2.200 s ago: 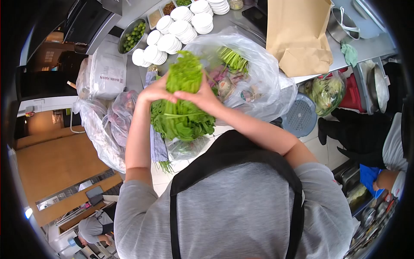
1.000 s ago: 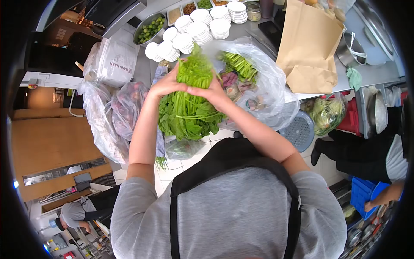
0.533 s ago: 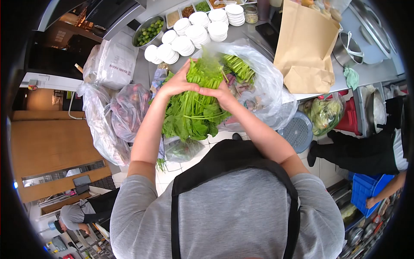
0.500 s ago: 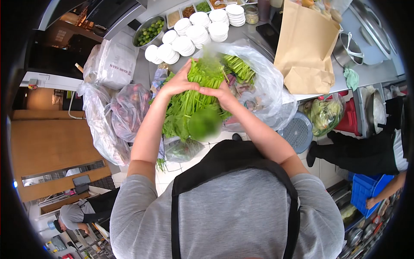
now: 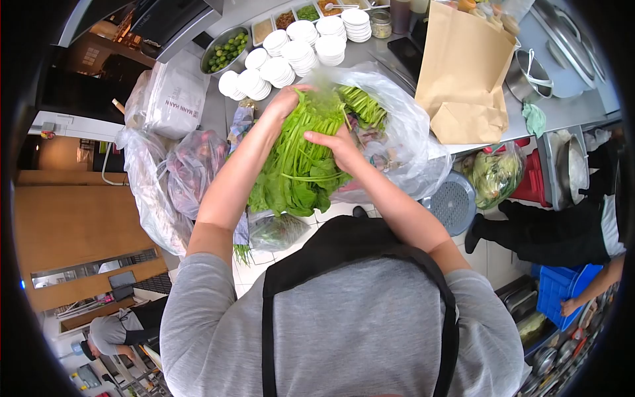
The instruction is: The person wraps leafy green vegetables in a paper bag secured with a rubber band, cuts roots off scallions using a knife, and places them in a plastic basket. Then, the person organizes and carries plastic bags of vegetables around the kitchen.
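Observation:
A large bunch of leafy green vegetables [image 5: 301, 155], with long pale stems, is held above the counter's front edge. Its leaves hang toward me. My left hand [image 5: 289, 100] is curled over the upper left of the bunch, its fingertips hidden behind the stems. On the other side my right hand [image 5: 338, 144] grips the stems, thumb across the front and fingers out of sight underneath. Just right of it, an open clear plastic bag [image 5: 413, 132] holds another bundle of green stems [image 5: 365, 106]. A blurred patch covers the top end of the held bunch.
Stacked white saucers [image 5: 276, 70] and a bowl of small green limes [image 5: 227, 53] stand behind. A brown paper bag [image 5: 465, 73] is at right, bagged produce [image 5: 196, 162] at left. A grey round stool [image 5: 451, 202] stands below the counter. A co-worker's arm [image 5: 595, 288] reaches a blue crate [image 5: 559, 291].
My left hand has slid up and away, its thumb leaving the front of the stems. My right hand stays on the bunch, and the thumbs no longer meet.

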Tool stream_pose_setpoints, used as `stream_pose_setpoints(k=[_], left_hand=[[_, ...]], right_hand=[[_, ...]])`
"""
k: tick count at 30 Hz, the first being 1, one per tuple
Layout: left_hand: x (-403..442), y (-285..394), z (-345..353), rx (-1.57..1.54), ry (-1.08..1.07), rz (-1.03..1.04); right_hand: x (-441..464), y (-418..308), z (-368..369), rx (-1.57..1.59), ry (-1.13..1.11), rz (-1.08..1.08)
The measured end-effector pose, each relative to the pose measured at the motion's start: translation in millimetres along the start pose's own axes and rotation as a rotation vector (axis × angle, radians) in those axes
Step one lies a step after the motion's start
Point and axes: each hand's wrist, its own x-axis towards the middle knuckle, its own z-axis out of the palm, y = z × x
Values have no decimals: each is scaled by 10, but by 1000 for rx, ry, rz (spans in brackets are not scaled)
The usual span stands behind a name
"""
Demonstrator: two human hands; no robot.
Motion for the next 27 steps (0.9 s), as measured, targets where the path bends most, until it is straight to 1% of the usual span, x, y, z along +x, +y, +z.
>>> stream_pose_setpoints(k=[2,5,9,11,12,14,15,17,18,20,21,22,23,25,26,27], left_hand=[[23,-37,11,4,13,61],[33,-43,21,46,42,83],[21,-11,9,127,6,108],[-50,47,33,30,-50,32],[-40,36,-4,29,-50,30],[-32,13,-173,-272,-231,-63],[-101,-8,-260,-271,-233,-65],[-325,-58,-370,-177,-394,64],[-383,-75,-356,-175,-395,61],[-485,-119,-325,177,-400,199],[-519,-143,-312,354,-400,267],[-528,-210,-272,392,-343,272],[-555,-244,-252,394,-348,271],[-743,-110,-101,287,-284,388],[-829,-45,-79,250,-247,377],[-875,-16,-98,251,-253,376]], right_hand=[[8,13,-5,-2,-9,-1],[13,44,-13,-20,8,-11],[24,40,-11,-11,38,6],[31,58,-24,-10,42,18],[30,51,-20,-8,46,17],[25,30,-17,-5,52,15],[20,4,-11,17,66,19],[26,-15,-18,41,83,21],[38,-22,-23,56,75,42],[49,-21,-24,75,68,63],[54,-28,4,66,41,41],[63,-34,37,58,14,18],[65,-31,85,59,18,16],[45,-49,243,22,42,-98],[42,-66,320,34,39,-112],[45,-99,399,35,46,-114]])
